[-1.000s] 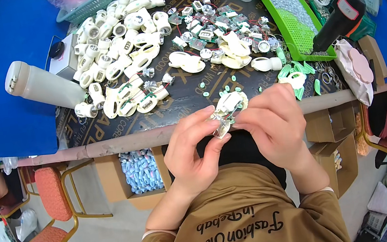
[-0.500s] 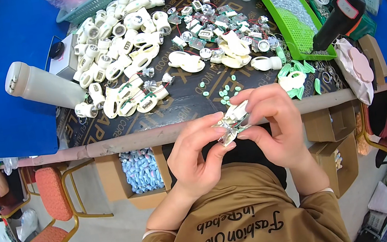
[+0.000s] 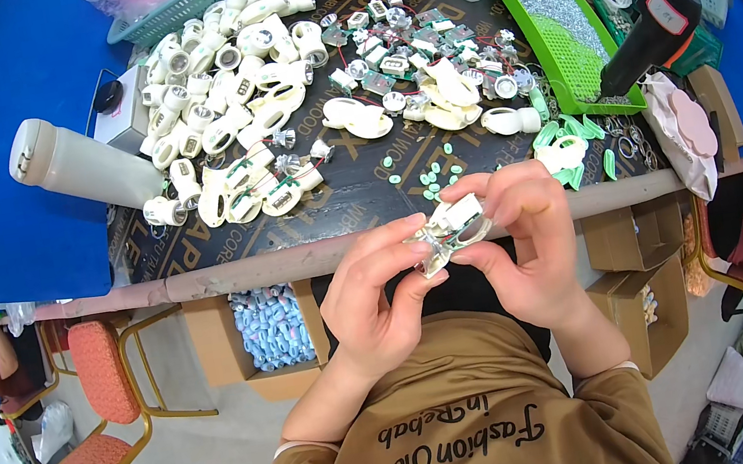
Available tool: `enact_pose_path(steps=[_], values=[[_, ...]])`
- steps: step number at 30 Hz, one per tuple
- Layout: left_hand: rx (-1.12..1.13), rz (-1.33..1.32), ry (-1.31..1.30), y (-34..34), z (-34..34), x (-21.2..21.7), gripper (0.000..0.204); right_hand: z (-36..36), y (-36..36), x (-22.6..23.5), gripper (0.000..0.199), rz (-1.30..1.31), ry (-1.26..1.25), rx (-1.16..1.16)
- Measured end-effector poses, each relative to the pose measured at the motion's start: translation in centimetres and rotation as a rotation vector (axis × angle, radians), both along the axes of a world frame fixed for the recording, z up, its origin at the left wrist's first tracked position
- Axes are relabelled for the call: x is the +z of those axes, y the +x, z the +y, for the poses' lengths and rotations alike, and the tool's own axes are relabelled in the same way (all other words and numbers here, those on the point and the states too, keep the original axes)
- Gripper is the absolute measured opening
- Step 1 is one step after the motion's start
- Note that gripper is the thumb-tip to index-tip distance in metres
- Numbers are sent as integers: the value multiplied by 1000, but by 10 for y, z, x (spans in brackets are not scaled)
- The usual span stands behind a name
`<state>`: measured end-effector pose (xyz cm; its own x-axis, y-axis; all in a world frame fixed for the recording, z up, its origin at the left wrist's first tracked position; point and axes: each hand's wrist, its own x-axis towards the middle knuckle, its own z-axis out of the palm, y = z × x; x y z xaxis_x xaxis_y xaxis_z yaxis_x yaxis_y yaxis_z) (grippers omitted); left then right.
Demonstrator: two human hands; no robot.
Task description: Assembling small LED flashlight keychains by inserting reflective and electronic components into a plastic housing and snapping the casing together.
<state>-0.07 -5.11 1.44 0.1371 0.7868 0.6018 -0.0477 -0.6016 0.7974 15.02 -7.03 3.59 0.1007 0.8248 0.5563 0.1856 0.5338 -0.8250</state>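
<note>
Just past the table's near edge, both hands hold a small cream-coloured flashlight shell (image 3: 458, 219) with a green circuit board and a clear reflector in it. My left hand (image 3: 373, 294) pinches the reflector end between thumb and fingers. The other end is gripped by my right hand (image 3: 532, 242), thumb below and fingers above. Small mint-green buttons (image 3: 433, 192) lie on the table just beyond. Half-assembled shells with boards (image 3: 255, 192) sit to the left, and a heap of circuit boards with reflectors (image 3: 392, 46) lies farther back.
Many white flashlight bodies (image 3: 216, 92) are piled at the left, near a white bottle (image 3: 83, 165). A green tray (image 3: 582, 95) of small metal parts stands at the right beside a black power screwdriver (image 3: 658, 26). Below the table, a carton (image 3: 215, 342) holds blue pieces.
The fingers of my right hand have shifted outward along the shell, baring more of its board and white part. My left hand has barely moved.
</note>
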Motion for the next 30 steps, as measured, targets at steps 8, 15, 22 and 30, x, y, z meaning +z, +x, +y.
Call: enact_pose_path(steps=[8,15,22,30], values=[[-6,-22,-23,0,0,-1,28,1,3,1,40,-36,-3,13],[-27,-21,-9,0,-2,-3,28,-3,3,-3,37,-74,20,-41],[-27,-15,15,-1,-2,-1,28,-3,3,-3,37,-20,-7,-23],[-21,-19,31,0,-3,-3,31,-4,3,-4,42,35,15,18]])
